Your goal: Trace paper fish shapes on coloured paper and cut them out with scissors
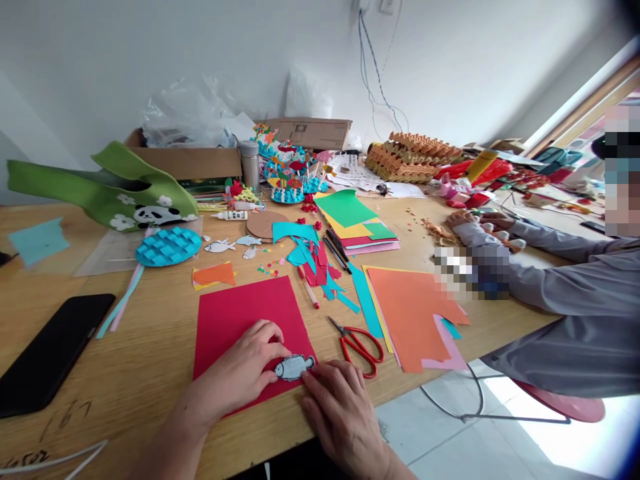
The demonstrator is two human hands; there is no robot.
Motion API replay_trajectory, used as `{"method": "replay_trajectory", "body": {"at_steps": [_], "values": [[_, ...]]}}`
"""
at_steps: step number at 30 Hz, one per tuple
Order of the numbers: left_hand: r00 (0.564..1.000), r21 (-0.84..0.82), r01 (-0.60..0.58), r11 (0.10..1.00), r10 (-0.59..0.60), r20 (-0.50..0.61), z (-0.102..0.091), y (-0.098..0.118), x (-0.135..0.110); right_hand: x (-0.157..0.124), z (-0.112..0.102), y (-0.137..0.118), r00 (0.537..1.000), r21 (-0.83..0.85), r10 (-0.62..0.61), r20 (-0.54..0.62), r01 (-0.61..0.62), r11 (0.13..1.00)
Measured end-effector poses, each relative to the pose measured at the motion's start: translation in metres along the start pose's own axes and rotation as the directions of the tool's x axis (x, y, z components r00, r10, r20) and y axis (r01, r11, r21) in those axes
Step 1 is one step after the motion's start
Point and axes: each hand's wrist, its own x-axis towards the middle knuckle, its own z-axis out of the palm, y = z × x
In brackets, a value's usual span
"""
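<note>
Wooden tabletop (165, 373) spreads beneath red paper (240, 313), whose four o'clock side bears a grey-blue paper fish cutout (294, 367). The right hand (345, 403), fingers bunched together, touches the fish near four o'clock; the left hand's (250, 357) thumb and index, apart, touch at nine and eleven. Whether either clamps it, I cannot tell. Beyond lie red-handled scissors (355, 343) between two and three, and a blue woven-paper disc (170, 247) between ten and eleven.

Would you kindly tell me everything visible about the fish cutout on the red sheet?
The fish cutout is pale blue-grey with dark drawn lines and looks like paper. It lies near the right edge of the red sheet, eye end left, tail right. The left hand's grip is at the head end; the right hand's grip is by the tail's lower edge.
</note>
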Motion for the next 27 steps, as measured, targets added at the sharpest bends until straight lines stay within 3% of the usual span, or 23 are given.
{"method": "replay_trajectory", "body": {"at_steps": [27], "values": [[1.000, 0.008, -0.022, 1.000, 0.022, -0.001, 0.0011, -0.0015, -0.0009, 0.0001, -0.0001, -0.0015, 0.999, 0.017, 0.010, -0.042, -0.009, 1.000]]}}
